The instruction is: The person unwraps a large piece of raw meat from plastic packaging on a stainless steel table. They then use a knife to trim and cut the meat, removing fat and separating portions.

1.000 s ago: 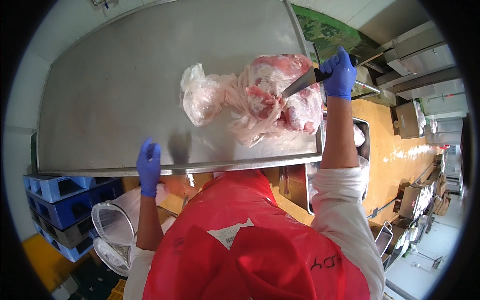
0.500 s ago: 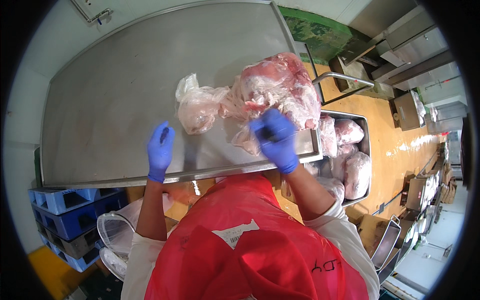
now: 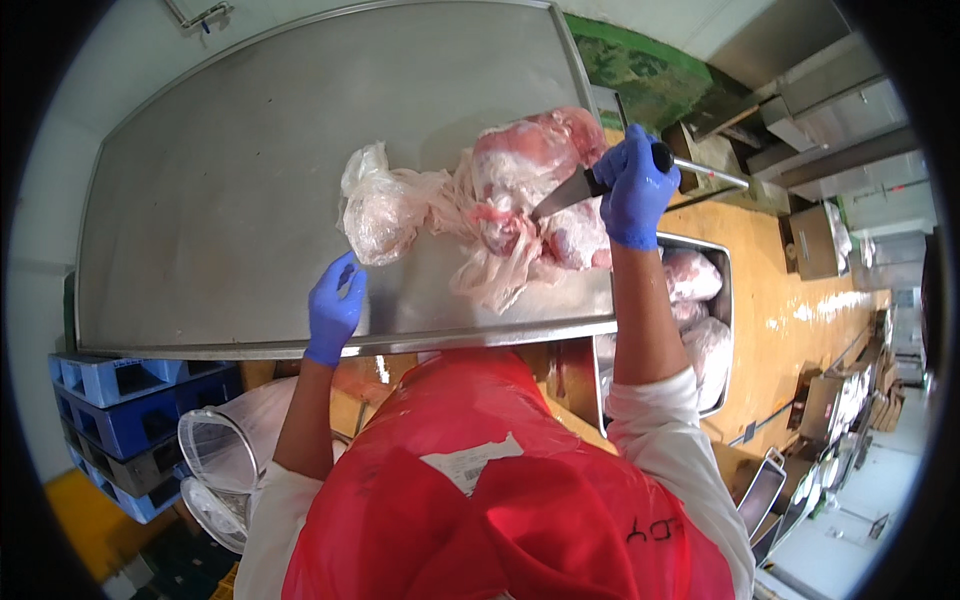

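Observation:
A large piece of raw meat (image 3: 525, 160) lies at the right end of the steel table, partly wrapped in thin clear plastic. Gathered plastic film (image 3: 385, 210) trails from it to the left. My right hand (image 3: 638, 190), in a blue glove, is closed around the dark handle of a knife (image 3: 568, 193); the blade points left and down, its tip at the meat. My left hand (image 3: 335, 305), also gloved in blue, hovers by the table's front edge with fingers apart, just below the plastic film, holding nothing.
The steel table (image 3: 230, 180) stretches far to the left. A metal tub (image 3: 727, 300) of plastic-wrapped meat pieces stands right of it. Stacked blue and grey pallets (image 3: 130, 420) and bag-lined round bins (image 3: 215, 450) sit at lower left. A metal cart handle (image 3: 715, 172) is beyond my right hand.
My right hand has swung up and right, and the knife blade now shows against the meat. My left hand has shifted slightly right, and its fingers have spread a little.

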Action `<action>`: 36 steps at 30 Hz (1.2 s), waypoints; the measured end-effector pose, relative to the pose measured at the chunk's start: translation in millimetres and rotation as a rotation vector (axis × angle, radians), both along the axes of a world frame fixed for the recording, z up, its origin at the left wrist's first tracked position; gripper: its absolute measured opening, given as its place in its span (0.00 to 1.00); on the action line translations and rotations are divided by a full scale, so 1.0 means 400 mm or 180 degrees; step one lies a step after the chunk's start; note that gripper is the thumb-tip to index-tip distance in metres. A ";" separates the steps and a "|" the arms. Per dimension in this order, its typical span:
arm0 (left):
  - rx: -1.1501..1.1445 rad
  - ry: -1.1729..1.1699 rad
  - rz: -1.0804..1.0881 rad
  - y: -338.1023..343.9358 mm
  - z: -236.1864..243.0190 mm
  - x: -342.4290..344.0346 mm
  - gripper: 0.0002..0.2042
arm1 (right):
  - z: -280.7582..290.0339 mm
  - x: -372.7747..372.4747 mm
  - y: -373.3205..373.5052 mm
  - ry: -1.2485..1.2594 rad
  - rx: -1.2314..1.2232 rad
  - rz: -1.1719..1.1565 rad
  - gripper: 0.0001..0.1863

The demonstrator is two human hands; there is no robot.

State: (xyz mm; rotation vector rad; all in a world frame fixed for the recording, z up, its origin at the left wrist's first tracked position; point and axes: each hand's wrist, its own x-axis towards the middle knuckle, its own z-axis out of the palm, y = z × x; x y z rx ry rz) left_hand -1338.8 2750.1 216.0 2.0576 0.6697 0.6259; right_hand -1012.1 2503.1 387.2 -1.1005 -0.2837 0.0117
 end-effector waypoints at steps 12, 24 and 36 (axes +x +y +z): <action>-0.0206 0.0812 0.1197 0.055 -0.081 -0.315 0.18 | 0.231 0.040 -0.044 -0.0815 0.0107 0.0628 0.18; -0.0374 0.0456 0.1237 0.023 -0.087 -0.334 0.18 | -0.103 -0.268 0.050 -0.3939 -0.2800 0.0990 0.04; -0.0321 0.0551 0.1101 0.022 -0.149 -0.384 0.18 | 0.403 -0.065 -0.124 -0.1415 0.0484 0.1619 0.18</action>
